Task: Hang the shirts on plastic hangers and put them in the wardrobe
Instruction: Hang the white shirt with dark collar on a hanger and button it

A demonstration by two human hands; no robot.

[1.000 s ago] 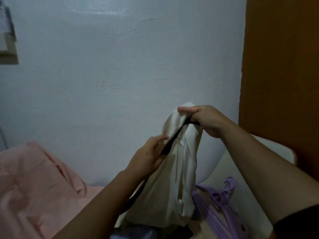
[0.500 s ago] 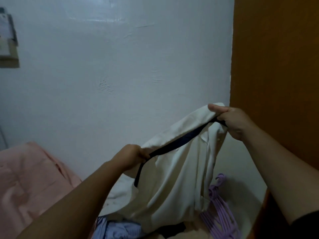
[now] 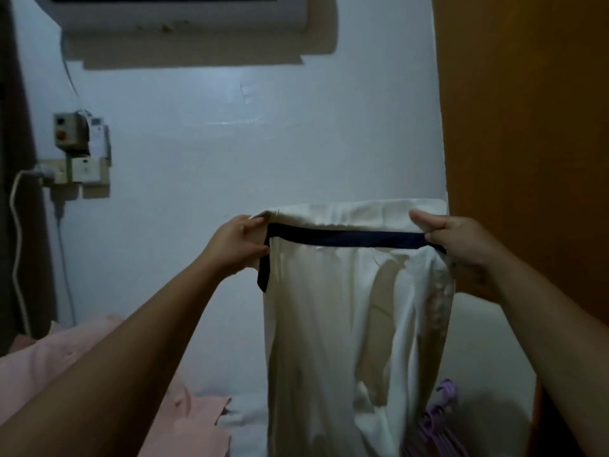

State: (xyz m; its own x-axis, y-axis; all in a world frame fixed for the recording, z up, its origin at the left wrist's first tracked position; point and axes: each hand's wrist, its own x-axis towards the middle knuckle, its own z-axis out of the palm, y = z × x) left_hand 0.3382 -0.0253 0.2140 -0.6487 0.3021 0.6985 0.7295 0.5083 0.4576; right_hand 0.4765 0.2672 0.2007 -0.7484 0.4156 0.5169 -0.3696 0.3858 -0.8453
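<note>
Holding cream shirt (image 3: 329,324) aloft by its dark-trimmed top edge, long axis level: left hand (image 3: 239,244) and right hand (image 3: 461,245) pinching either end. Purple hangers (image 3: 438,420) lying below, nearer right hand.

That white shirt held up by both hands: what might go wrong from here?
The white shirt is stretched taut between the left hand and right hand, pinched only at its top edge, so one corner might slip. It hangs bunched, which may make threading awkward. The purple hangers lie below, so one hand must probably let go.
</note>
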